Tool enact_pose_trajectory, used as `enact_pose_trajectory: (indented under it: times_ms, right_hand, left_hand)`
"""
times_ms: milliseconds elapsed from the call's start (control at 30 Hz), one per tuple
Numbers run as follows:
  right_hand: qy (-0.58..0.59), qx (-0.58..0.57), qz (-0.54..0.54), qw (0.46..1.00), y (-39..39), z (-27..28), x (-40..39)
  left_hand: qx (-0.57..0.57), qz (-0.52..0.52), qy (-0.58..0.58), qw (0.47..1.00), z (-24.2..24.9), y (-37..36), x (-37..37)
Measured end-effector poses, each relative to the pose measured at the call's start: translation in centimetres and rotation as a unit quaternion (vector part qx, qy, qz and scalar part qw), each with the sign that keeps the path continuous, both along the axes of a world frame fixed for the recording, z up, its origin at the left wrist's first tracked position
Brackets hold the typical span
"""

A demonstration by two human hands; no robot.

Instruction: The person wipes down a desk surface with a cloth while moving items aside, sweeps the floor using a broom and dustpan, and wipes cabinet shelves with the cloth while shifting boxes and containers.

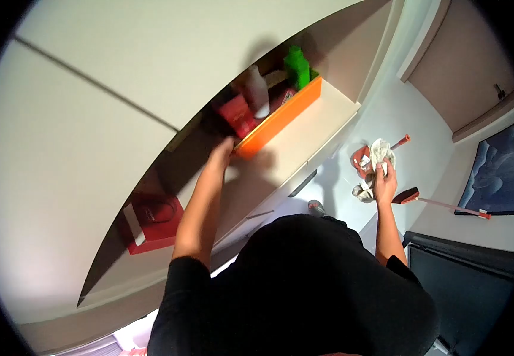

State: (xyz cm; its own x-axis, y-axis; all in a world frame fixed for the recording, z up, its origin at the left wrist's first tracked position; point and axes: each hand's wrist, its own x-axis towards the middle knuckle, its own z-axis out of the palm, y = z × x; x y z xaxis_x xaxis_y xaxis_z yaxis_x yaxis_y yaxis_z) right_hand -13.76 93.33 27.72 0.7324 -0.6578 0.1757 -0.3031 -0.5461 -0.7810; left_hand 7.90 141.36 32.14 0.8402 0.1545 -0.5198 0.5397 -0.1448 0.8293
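Note:
In the head view an orange box sits on the niche shelf. It holds a green bottle, a whitish bottle, a red packet and other items too blurred to name. My left hand is closed at the box's near end, its blurred fingers on the corner. On the other side, my right hand is closed round a crumpled whitish cloth, held out above the floor.
A red gift bag lies at the niche's near end. Below the shelf are drawers. On the floor are a red-and-black brush head with a long handle and a reddish object. A dark picture is at the right.

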Motion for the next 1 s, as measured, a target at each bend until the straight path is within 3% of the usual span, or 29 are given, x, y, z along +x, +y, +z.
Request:
enact_pose_trajectory:
  times_ms: [100,133,167,233,333,367,400,467,533,567,633,667,700,733,767,800,867,933,1000]
  right_hand:
    - [-0.054,0.012,0.011,0.998,0.7,-0.6,2.2]
    - [-0.073,-0.002,0.02,0.997,1.2,-0.7,3.1]
    - [-0.07,0.007,0.03,0.997,1.9,-0.4,4.1]
    - [-0.088,-0.001,0.051,0.995,3.3,-0.5,6.2]
    - [-0.097,0.016,0.128,0.987,6.8,2.2,8.9]
    - [-0.085,0.029,0.15,0.985,8.4,3.7,9.8]
    - [-0.072,0.043,0.174,0.981,9.7,5.0,10.6]
    - [-0.067,0.033,0.213,0.974,12.0,4.1,13.4]
    - [-0.065,-0.004,0.255,0.965,14.4,3.3,16.5]
    - [-0.093,-0.053,0.279,0.954,15.8,2.0,18.4]
    - [-0.061,-0.04,0.321,0.944,20.2,2.6,21.1]
    - [-0.067,-0.027,0.383,0.921,22.4,2.7,22.7]
    - [-0.104,-0.042,0.432,0.895,25.1,0.2,25.2]
    - [-0.063,-0.095,0.525,0.844,28.3,-0.9,28.5]
    - [-0.381,-0.163,0.528,0.741,31.1,0.3,29.5]
    - [-0.323,-0.164,0.541,0.759,33.9,0.7,30.9]
    - [-0.165,-0.187,0.532,0.809,37.0,1.4,32.9]
    - [-0.109,-0.21,0.509,0.828,38.6,1.2,33.8]
    - [-0.096,-0.217,0.488,0.84,39.4,1.0,34.0]
  left_hand:
    - [0.087,0.001,0.048,0.995,2.0,3.7,-5.4]
    - [0.109,0.044,0.006,0.993,3.9,3.2,-8.2]
    - [0.03,0.016,-0.024,0.999,3.3,5.3,-10.2]
    - [0.013,0.071,-0.019,0.997,4.2,6.3,-14.6]
    - [0.168,0.091,0.059,0.98,8.2,5.7,-20.6]
    - [0.176,0.126,0.025,0.976,8.6,5.2,-22.5]
    - [0.21,0.128,0.129,0.961,8.8,6.4,-23.9]
    - [0.152,0.192,0.025,0.969,4.5,8.5,-28.1]
    - [0.166,0.203,0.095,0.96,8.8,6.1,-30.2]
    - [0.181,0.205,0.104,0.956,6.7,7.7,-32.2]
    - [0.165,0.233,0.036,0.958,5.0,8.0,-35.4]
    - [0.163,0.246,0.024,0.955,4.7,8.0,-36.4]
    - [0.171,0.239,0.101,0.95,5.7,7.9,-36.4]
    - [0.182,0.232,0.059,0.954,6.4,7.1,-36.6]
    - [0.17,0.245,0.032,0.954,5.8,7.2,-37.3]
    - [0.158,0.255,0.006,0.954,5.4,7.5,-38.0]
    - [0.186,0.237,0.1,0.948,5.4,8.0,-38.6]
    - [0.211,0.219,0.057,0.951,7.3,6.6,-37.3]
    - [0.215,0.232,0.073,0.946,6.0,7.6,-37.7]
